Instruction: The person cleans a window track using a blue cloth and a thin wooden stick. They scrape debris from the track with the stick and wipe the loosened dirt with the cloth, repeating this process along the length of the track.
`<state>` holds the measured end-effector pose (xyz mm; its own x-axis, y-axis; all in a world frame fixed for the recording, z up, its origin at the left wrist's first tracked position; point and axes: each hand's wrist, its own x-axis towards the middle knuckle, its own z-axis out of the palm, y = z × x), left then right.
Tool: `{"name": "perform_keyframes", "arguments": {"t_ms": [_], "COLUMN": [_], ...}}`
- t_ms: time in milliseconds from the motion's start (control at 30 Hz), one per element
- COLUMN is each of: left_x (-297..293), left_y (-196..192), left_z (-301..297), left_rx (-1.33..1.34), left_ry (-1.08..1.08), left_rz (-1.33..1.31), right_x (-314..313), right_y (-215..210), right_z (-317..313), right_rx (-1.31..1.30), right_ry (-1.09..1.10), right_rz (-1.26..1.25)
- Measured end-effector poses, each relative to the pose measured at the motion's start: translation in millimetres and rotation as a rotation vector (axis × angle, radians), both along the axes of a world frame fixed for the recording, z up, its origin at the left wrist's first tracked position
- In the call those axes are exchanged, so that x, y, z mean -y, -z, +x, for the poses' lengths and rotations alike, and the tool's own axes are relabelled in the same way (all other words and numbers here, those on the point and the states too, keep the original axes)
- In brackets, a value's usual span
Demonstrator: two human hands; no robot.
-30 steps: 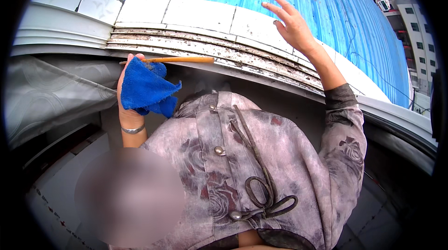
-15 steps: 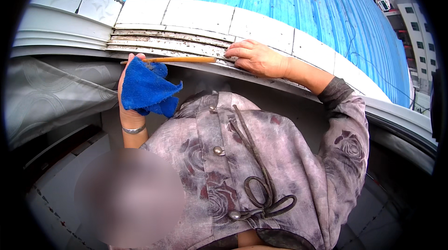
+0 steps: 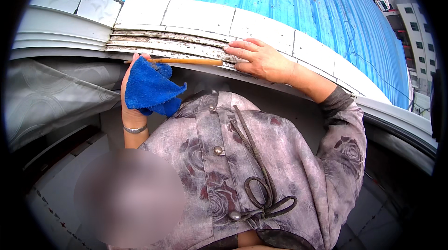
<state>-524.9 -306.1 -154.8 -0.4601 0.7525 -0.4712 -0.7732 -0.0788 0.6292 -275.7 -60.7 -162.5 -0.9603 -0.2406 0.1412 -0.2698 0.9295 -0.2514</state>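
Note:
At the left end of the sill, my left hand (image 3: 132,115) is closed round a blue cloth (image 3: 150,86). The same hand holds a slim yellow-brown wooden stick (image 3: 193,62), lying level along the inner edge of the window track (image 3: 172,47). The cloth hangs down over most of that hand's fingers. A silver bracelet (image 3: 136,129) circles the wrist. My right hand (image 3: 267,62) rests palm down across the track and its edge, fingers apart and reaching left, near the stick's right end. Dirt and dark specks mark the white grooves.
White tiles (image 3: 200,14) border the track outside, with a blue corrugated roof (image 3: 298,16) beyond. A pale patterned curtain (image 3: 58,93) hangs at the left, near my left hand. At the right, the window frame (image 3: 396,117) continues; a building (image 3: 420,40) stands far off.
My left hand has shifted slightly right with the cloth and stick. My right hand has also shifted a little right, and its fingers lie straighter.

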Motion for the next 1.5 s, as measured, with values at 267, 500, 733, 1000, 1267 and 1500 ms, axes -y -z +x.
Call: {"name": "perform_keyframes", "arguments": {"t_ms": [267,500,733,1000,1267,1500], "left_x": [-4,-10,-7,-1,0,1], "left_y": [-1,-6,-6,-1,1,12], "left_z": [-1,3,0,0,2,-1], "left_rx": [-0.011,0.006,-0.008,0.074,0.012,0.027], "left_ry": [-0.033,-0.029,-0.017,0.012,0.039,0.08], "left_rz": [-0.054,-0.021,-0.051,0.04,-0.011,0.04], "right_x": [-49,-13,-16,-62,-2,-29], "right_y": [2,11,12,-7,4,6], "right_z": [-9,-9,-4,-5,4,-9], "right_rx": [-0.469,-0.02,-0.068,-0.372,-0.039,-0.414], "right_ry": [0.593,0.084,-0.062,0.459,-0.043,0.475], "right_rz": [-0.183,0.017,0.398,0.122,0.001,-0.195]}}
